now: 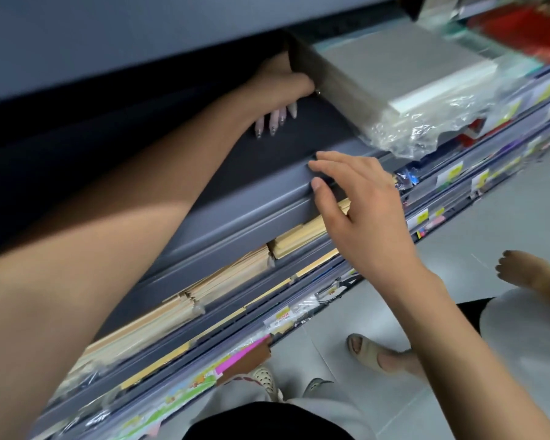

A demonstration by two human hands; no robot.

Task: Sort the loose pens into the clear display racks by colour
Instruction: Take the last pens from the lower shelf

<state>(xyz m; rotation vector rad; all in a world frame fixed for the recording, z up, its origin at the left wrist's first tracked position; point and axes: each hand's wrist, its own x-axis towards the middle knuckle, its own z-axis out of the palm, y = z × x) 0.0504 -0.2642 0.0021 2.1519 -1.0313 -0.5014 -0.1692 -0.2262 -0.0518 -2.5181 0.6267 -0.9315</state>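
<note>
The left forearm [77,281] fills the lower left of the view and runs up and away into a dark opening of a grey shop shelf [251,211]. At its end the left hand [277,87] lies back-up, its thumb side against the wall of a brown cardboard box [331,87]. Its fingers [273,120] are bent downward, with the long decorated nails pointing at the dark shelf floor. Whether they close on anything cannot be told, since the palm is hidden. Just right of the box sits a grey stack of sheets in crinkled clear plastic [410,68]. The right hand [365,211] comes in from the lower right. Its own fingers [337,160] are straight and a little apart, the tips resting on the front lip of the same shelf, and nothing is held. Under that lip, rows of tan envelopes [229,274] stand on edge in the next tier down, partly behind the right hand. Lower rails carry yellow and white price labels [450,174], and a pink strip of paper [242,354] shows near the bottom tier. Where the loose pens and the clear display racks are cannot be told from this view, as the small goods on the lower tiers are blurred. Below the shelving lies a pale tiled floor [505,217], with a foot in a light sandal [369,347] on it. A further hand [521,271] is at the right edge, well apart from the shelf.
</note>
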